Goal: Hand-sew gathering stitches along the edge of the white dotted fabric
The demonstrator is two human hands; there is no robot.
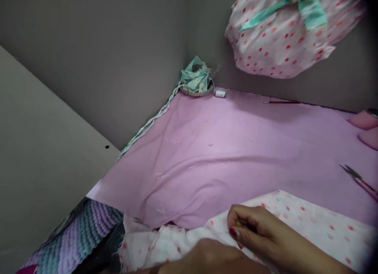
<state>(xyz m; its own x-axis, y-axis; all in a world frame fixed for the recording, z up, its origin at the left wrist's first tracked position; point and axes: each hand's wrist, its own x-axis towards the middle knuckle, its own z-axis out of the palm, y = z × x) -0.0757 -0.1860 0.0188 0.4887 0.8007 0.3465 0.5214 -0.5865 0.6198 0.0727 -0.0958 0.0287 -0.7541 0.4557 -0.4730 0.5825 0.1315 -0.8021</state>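
Observation:
White cloth with red and pale dots lies along the near edge, its left end frayed and bunched. My right hand is closed in a pinch over it, thumb against curled forefinger. A small yellow thing, perhaps a pin head, shows between those fingertips; the rest of it is hidden. At the bottom edge my left hand rests low over the same cloth. Only its back and knuckles show, and its fingers are out of sight.
Pink cloth with thread scraps covers the table. Scissors lie at right, below a pink object. At the back are a thin brown stick, a white spool and green fabric strips. A dotted bundle hangs above.

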